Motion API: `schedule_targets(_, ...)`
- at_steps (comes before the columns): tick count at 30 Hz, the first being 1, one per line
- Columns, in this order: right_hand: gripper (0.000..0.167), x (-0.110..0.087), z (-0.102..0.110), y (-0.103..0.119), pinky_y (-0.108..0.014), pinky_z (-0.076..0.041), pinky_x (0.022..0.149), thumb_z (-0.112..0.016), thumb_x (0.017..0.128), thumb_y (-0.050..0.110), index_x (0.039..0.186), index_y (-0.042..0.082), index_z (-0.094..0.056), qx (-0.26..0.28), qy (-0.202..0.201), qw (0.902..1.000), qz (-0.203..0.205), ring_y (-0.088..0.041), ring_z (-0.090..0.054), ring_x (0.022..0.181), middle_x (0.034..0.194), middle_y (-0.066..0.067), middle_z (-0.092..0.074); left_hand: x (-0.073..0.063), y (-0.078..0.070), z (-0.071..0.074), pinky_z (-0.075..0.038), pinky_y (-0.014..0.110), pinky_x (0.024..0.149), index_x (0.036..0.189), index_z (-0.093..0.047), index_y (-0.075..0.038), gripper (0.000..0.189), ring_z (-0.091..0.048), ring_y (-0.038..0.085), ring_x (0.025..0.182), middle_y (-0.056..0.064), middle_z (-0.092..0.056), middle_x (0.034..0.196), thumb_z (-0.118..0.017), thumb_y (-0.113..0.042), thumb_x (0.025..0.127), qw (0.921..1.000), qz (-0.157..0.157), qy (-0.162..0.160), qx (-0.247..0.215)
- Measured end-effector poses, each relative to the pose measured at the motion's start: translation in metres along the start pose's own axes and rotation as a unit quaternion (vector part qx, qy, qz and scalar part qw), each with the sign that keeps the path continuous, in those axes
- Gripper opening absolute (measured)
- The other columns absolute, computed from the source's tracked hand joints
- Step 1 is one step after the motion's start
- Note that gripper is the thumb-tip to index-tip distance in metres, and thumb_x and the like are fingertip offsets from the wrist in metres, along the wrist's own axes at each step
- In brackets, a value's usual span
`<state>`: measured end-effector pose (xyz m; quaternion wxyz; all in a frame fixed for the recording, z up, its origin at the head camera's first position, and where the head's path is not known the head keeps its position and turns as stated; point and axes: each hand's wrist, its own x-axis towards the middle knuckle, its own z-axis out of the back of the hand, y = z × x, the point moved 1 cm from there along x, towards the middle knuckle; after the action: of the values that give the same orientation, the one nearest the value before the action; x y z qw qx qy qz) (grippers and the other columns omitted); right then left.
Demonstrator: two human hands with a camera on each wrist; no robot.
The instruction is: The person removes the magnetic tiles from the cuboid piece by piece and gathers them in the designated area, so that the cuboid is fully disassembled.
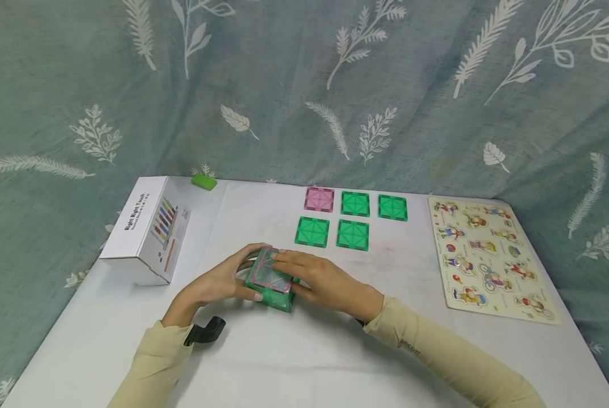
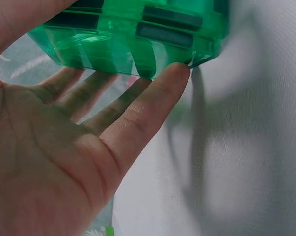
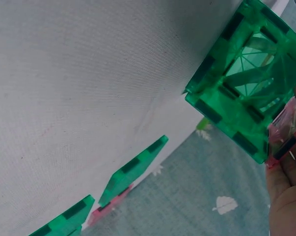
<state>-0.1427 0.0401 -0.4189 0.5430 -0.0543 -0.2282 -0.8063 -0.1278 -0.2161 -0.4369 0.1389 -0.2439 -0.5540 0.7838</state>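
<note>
A small box of green magnetic tiles [image 1: 275, 299] stands on the white table, topped by a clear pink magnetic tile [image 1: 271, 276]. My left hand [image 1: 222, 281] grips the box's left side, thumb at the front and fingers reaching behind. In the left wrist view, fingertips touch the green wall [image 2: 162, 37]. My right hand [image 1: 329, 280] lies over the top, fingers on the pink tile and thumb down by the right green side. The right wrist view shows a green side tile [image 3: 219, 105] with the pink tile's edge [image 3: 285, 142] under the fingers.
Behind the box lie several flat green tiles [image 1: 353, 234] and one pink tile [image 1: 319, 199]. A white carton [image 1: 146, 232] stands at left, near a small green block [image 1: 204, 181]. On the right is a picture puzzle board [image 1: 488, 260]. A leaf-patterned cloth [image 1: 284, 85] hangs behind.
</note>
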Motion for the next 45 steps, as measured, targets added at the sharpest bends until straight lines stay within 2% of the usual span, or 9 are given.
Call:
schedule_targets(6, 0.051, 0.0014, -0.0021, 0.0015, -0.035, -0.043, 0.116, -0.073, 0.092, 0.008, 0.14, 0.007, -0.057, 0.0, -0.001, 1.0, -0.001, -0.024, -0.05, 0.142, 0.149, -0.008, -0.055, -0.0023, 0.0029, 0.0009, -0.04, 0.062, 0.112, 0.157, -0.023, -0.021, 0.101, -0.02, 0.044, 0.154, 0.014, -0.025, 0.165, -0.086, -0.012, 0.077, 0.9999, -0.011, 0.0, -0.001)
schedule_targets(29, 0.055, -0.0034, -0.0086, -0.0014, -0.034, -0.043, 0.116, -0.074, 0.091, 0.008, 0.143, 0.008, -0.055, -0.012, -0.024, 0.9995, 0.017, -0.025, -0.049, 0.142, 0.15, -0.007, -0.054, -0.0015, 0.0042, 0.0024, -0.041, 0.062, 0.111, 0.157, -0.023, -0.017, 0.1, -0.02, 0.047, 0.153, 0.019, -0.026, 0.164, -0.084, -0.008, 0.078, 0.9998, -0.012, -0.004, 0.015)
schedule_targets(36, 0.053, -0.0034, -0.0095, -0.0023, -0.034, -0.04, 0.119, -0.069, 0.095, 0.008, 0.145, 0.007, -0.053, -0.014, -0.023, 0.9993, 0.026, -0.024, -0.048, 0.143, 0.151, -0.007, -0.053, -0.0024, 0.0034, 0.0027, -0.041, 0.063, 0.111, 0.157, -0.023, -0.016, 0.1, -0.02, 0.048, 0.153, 0.019, -0.025, 0.165, -0.084, -0.01, 0.079, 0.9997, -0.015, -0.003, 0.02)
schedule_targets(42, 0.05, -0.0032, -0.0098, 0.0002, -0.032, -0.036, 0.121, -0.063, 0.099, 0.012, 0.147, 0.008, -0.051, -0.038, -0.019, 0.9986, 0.032, -0.023, -0.047, 0.145, 0.152, -0.006, -0.052, -0.0035, 0.0032, 0.0022, -0.039, 0.064, 0.112, 0.157, -0.023, -0.015, 0.1, -0.019, 0.049, 0.152, 0.02, -0.023, 0.165, -0.085, -0.01, 0.078, 0.9997, -0.012, -0.006, 0.021)
schedule_targets(45, 0.05, -0.0035, -0.0091, 0.001, -0.032, -0.038, 0.12, -0.062, 0.099, 0.012, 0.148, 0.007, -0.05, -0.042, -0.024, 0.9983, 0.032, -0.023, -0.048, 0.144, 0.152, -0.007, -0.052, -0.0037, 0.0027, 0.0021, -0.041, 0.063, 0.11, 0.157, -0.023, -0.016, 0.1, -0.021, 0.049, 0.152, 0.02, -0.025, 0.164, -0.085, -0.011, 0.078, 0.9996, -0.012, -0.007, 0.024)
